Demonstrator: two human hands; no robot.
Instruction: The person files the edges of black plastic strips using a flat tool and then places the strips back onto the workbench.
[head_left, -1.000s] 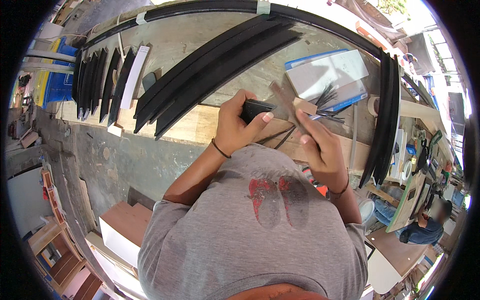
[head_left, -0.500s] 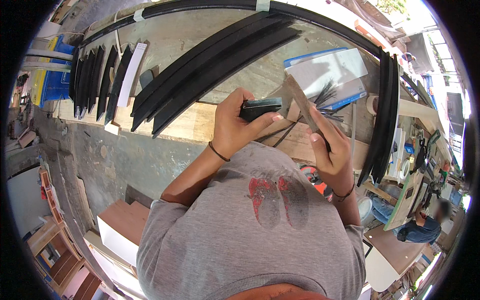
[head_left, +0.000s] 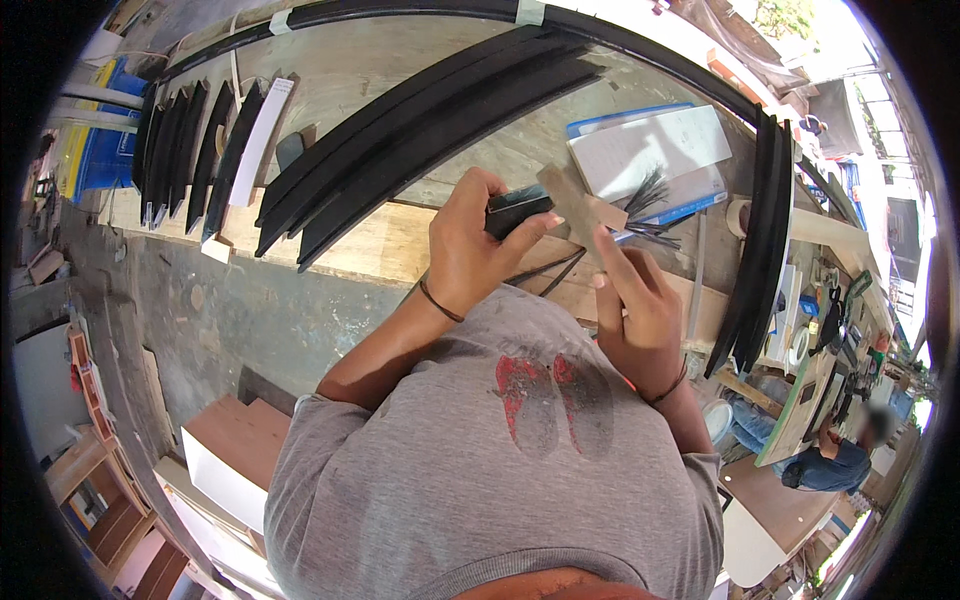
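Fingers of the left hand [head_left: 463,245]: were wrapped round the black piece [head_left: 517,214], thumb tip close to the flat file [head_left: 571,204].
Fingers of the right hand [head_left: 642,322]: held the file's lower end.
File: stood at the black piece's right end; contact was unclear.
Long strips [head_left: 400,115]: lay beyond the black piece, leftward.
Stroke: seemed to want even pressure, thumb clear.

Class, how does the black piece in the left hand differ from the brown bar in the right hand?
Colour: the black piece is dark, while the brown bar is paler.
Shape: the black piece looks thick and blocky; the brown bar is narrow and flat.
Pose: the black piece points roughly sideways, whereas the brown bar slants from upper left to lower right.
Both are hand-held, one in each grip.
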